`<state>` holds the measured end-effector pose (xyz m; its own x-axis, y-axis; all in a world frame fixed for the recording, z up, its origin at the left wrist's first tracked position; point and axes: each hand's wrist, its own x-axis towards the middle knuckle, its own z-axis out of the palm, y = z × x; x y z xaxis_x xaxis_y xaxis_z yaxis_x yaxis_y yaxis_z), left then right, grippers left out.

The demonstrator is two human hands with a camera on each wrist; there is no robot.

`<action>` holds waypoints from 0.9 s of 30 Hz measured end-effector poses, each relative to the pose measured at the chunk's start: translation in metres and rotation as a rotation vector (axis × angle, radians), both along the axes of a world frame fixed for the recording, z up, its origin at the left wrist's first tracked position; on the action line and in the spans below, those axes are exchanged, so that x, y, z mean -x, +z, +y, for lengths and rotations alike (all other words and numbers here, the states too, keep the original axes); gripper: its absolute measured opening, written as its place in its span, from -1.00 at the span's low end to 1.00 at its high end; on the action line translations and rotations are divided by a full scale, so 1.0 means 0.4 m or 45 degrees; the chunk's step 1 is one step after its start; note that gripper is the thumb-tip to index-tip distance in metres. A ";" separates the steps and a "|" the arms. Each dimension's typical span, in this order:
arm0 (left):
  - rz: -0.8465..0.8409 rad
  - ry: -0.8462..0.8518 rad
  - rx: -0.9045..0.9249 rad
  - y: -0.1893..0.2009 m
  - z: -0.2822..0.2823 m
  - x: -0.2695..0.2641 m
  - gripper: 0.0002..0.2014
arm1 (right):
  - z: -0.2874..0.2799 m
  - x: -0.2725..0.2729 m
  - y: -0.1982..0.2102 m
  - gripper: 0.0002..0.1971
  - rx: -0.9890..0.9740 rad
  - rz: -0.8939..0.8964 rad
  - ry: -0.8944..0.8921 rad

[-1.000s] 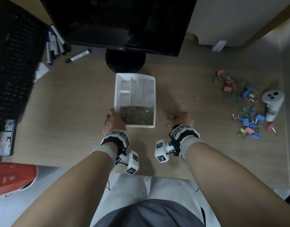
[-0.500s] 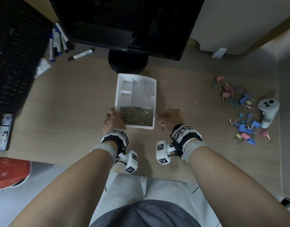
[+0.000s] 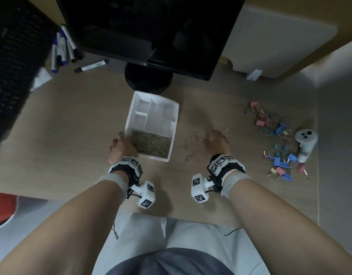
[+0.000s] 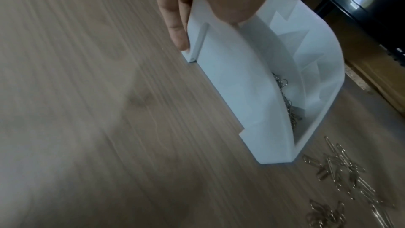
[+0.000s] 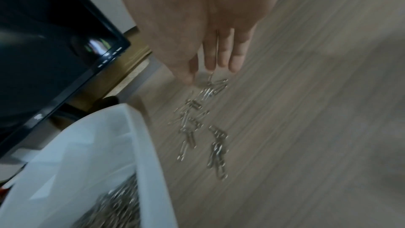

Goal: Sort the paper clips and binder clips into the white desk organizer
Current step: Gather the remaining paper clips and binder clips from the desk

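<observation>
The white desk organizer [image 3: 131,116] stands mid-desk, its near compartment filled with paper clips [image 3: 150,144]. My left hand [image 3: 121,144] grips its near left corner, thumb on the rim and fingers against the outer wall [image 4: 179,29]. Loose paper clips [image 3: 191,144] lie scattered just right of the organizer [image 5: 144,145]. My right hand [image 3: 216,140] hovers at their right edge, fingers straight and together, tips down at the clips [image 5: 203,121]. Coloured binder clips [image 3: 270,124] lie in two heaps at the right, the nearer heap of binder clips [image 3: 279,162] beside a white controller.
A black monitor [image 3: 151,36] on a round stand [image 3: 148,80] sits right behind the organizer. Markers [image 3: 62,48] and a black keyboard [image 3: 12,56] are at the back left. The white controller [image 3: 305,145] lies at the right. The desk's front edge is under my wrists.
My right hand swept left toward the organizer, then drew back right, leaving the loose clips nearer the organizer. The left hand kept its hold on the corner.
</observation>
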<state>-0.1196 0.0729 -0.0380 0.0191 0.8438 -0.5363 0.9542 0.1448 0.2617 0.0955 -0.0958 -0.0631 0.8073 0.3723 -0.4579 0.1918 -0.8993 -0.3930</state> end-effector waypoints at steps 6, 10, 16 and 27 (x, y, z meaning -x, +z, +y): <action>-0.030 0.114 -0.085 -0.013 -0.023 -0.010 -0.54 | -0.015 -0.088 -0.059 -0.30 0.269 0.079 0.024; -0.093 0.220 -0.212 -0.012 -0.059 -0.017 -0.45 | 0.020 -0.047 -0.062 -0.36 0.268 0.066 0.225; 0.006 0.178 -0.641 0.037 -0.112 -0.067 -0.55 | 0.005 0.045 -0.075 -0.39 -0.009 0.133 0.248; -0.625 0.499 0.710 0.009 -0.235 -0.220 -0.75 | 0.011 -0.102 -0.029 -0.57 0.067 0.204 0.225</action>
<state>-0.0318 -0.0211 -0.0343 0.1197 0.4513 -0.8843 0.6043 0.6736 0.4256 0.1365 -0.0913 -0.0745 0.6473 0.4736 -0.5972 0.2867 -0.8773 -0.3849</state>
